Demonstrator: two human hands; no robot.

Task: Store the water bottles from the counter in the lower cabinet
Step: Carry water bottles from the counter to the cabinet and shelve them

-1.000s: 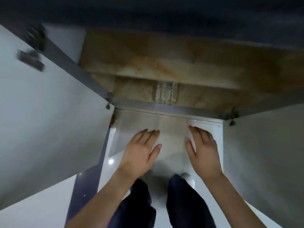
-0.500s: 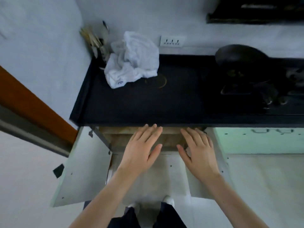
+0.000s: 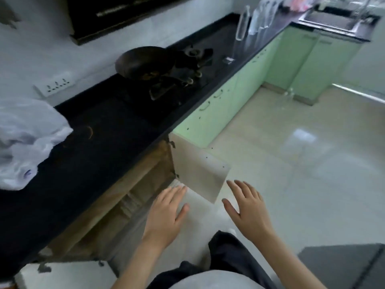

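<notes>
I see left hand, fingers straight, empty, before open lower cabinet; right hand likewise beside cabinet door. Water bottles upright far along worktop.

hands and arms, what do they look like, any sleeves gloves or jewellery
The left hand and right hand are bare: no gloves, and no ring, watch or wristband shows. The left forearm and right forearm are uncovered down to the frame edge, so no sleeve is in view. Below them are dark trousers and a light-coloured top.
</notes>
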